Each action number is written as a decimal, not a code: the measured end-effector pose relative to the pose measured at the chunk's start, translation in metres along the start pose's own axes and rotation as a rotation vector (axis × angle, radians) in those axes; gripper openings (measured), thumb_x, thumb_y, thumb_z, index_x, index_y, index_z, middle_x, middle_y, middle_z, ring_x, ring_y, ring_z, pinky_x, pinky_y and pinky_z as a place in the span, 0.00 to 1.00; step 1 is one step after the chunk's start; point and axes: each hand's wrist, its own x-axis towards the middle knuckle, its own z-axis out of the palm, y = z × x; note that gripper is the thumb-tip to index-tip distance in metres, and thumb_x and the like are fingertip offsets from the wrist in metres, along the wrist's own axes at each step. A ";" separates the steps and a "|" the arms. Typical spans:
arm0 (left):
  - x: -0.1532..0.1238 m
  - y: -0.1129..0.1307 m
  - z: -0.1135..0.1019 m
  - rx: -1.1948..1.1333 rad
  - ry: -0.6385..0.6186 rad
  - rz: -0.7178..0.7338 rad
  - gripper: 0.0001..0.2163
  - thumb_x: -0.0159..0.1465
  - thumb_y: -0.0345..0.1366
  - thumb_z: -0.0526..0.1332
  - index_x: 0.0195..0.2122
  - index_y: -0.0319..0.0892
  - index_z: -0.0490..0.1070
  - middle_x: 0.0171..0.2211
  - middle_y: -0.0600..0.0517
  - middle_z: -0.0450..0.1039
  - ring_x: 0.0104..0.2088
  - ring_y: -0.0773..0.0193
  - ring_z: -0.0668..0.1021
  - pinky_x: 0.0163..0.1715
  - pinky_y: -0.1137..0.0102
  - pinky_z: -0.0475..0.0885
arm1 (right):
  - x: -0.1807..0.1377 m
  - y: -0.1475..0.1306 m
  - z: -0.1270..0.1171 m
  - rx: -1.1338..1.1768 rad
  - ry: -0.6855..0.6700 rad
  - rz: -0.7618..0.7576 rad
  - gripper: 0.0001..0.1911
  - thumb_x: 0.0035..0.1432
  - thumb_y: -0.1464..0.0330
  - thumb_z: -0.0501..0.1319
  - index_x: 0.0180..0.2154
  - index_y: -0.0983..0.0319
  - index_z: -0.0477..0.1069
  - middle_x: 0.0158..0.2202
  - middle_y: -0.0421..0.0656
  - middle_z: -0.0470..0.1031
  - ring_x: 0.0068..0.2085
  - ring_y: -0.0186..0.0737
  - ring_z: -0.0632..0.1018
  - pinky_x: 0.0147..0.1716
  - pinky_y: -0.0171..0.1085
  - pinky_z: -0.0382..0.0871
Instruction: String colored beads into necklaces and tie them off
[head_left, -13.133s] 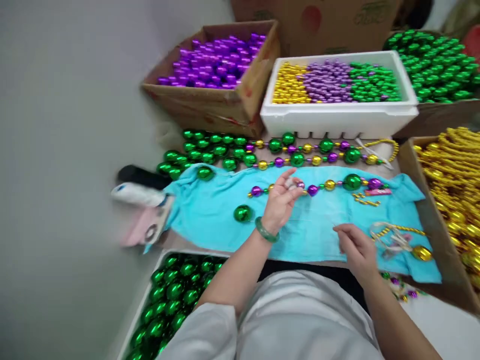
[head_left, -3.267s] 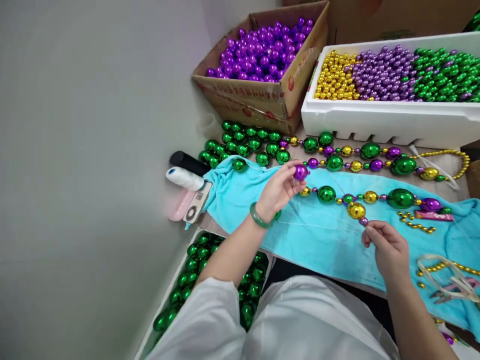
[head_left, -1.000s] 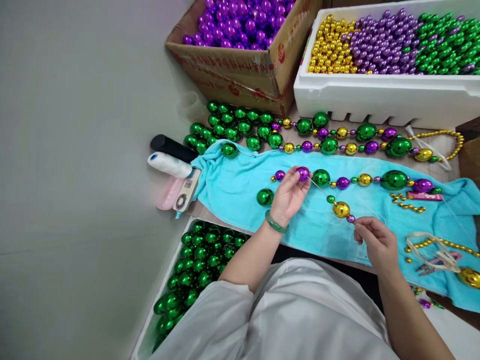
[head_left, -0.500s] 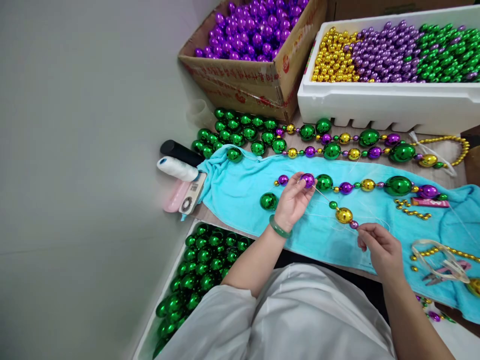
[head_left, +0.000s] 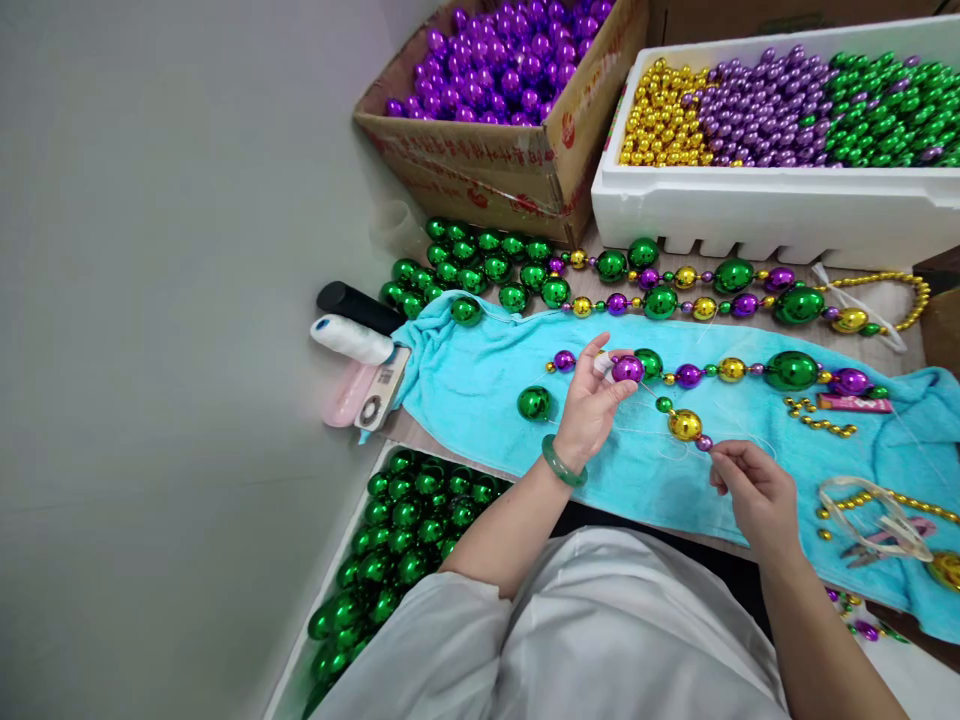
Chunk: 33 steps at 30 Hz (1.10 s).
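Note:
My left hand (head_left: 592, 405), with a green bangle (head_left: 562, 462) at the wrist, grips a shiny purple bead (head_left: 627, 369) between thumb and fingers. From that bead a thin needle or wire runs down to the right, through a small green bead (head_left: 664, 404), a large gold bead (head_left: 685, 425) and a small purple bead (head_left: 703, 443). My right hand (head_left: 754, 490) pinches the line just past the small purple bead. Behind both hands a string of beads (head_left: 792, 371) lies along the turquoise towel (head_left: 480, 400). A loose-looking green bead (head_left: 534, 403) sits left of my left hand.
At the back stand a cardboard box (head_left: 465, 165) of purple beads and a white foam box (head_left: 780, 205) of small gold, purple and green beads. Pliers (head_left: 874, 548) lie at the right. A tray of green beads (head_left: 405, 512) is at lower left. A grey wall rises left.
My left hand has shifted slightly right with the purple bead, bringing it closer to the small green one. Its fingers are now more extended. My right hand keeps nearly the same place.

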 end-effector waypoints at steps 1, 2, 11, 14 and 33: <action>0.000 0.001 0.000 0.006 -0.001 0.011 0.33 0.48 0.23 0.71 0.54 0.49 0.66 0.45 0.55 0.74 0.42 0.70 0.77 0.45 0.76 0.68 | 0.000 0.000 -0.001 0.001 -0.003 -0.002 0.11 0.57 0.61 0.64 0.32 0.62 0.73 0.20 0.38 0.69 0.21 0.32 0.68 0.20 0.32 0.63; 0.000 0.001 0.001 0.006 -0.004 0.014 0.33 0.48 0.23 0.71 0.54 0.49 0.66 0.44 0.55 0.74 0.41 0.71 0.77 0.45 0.76 0.68 | 0.001 0.001 -0.001 0.003 -0.009 -0.002 0.11 0.57 0.61 0.64 0.32 0.62 0.73 0.20 0.38 0.69 0.21 0.32 0.68 0.20 0.32 0.63; -0.003 -0.001 0.006 0.064 -0.020 0.028 0.33 0.47 0.25 0.73 0.55 0.49 0.67 0.44 0.54 0.75 0.42 0.69 0.77 0.46 0.74 0.68 | 0.001 0.000 0.000 -0.016 -0.014 -0.022 0.11 0.58 0.61 0.63 0.33 0.62 0.73 0.21 0.38 0.69 0.22 0.32 0.69 0.22 0.32 0.64; -0.004 -0.005 0.007 0.063 -0.101 -0.050 0.32 0.47 0.27 0.74 0.53 0.48 0.68 0.42 0.53 0.75 0.40 0.68 0.77 0.44 0.73 0.69 | 0.003 -0.002 0.003 0.035 -0.030 -0.017 0.11 0.58 0.60 0.63 0.33 0.62 0.72 0.21 0.38 0.70 0.23 0.33 0.70 0.22 0.33 0.65; -0.002 -0.003 0.021 0.509 -0.172 0.102 0.07 0.61 0.31 0.65 0.38 0.43 0.82 0.46 0.47 0.77 0.53 0.57 0.74 0.58 0.68 0.63 | 0.029 0.000 -0.006 -0.227 0.028 0.029 0.19 0.53 0.56 0.65 0.42 0.62 0.77 0.17 0.35 0.63 0.20 0.32 0.66 0.21 0.34 0.61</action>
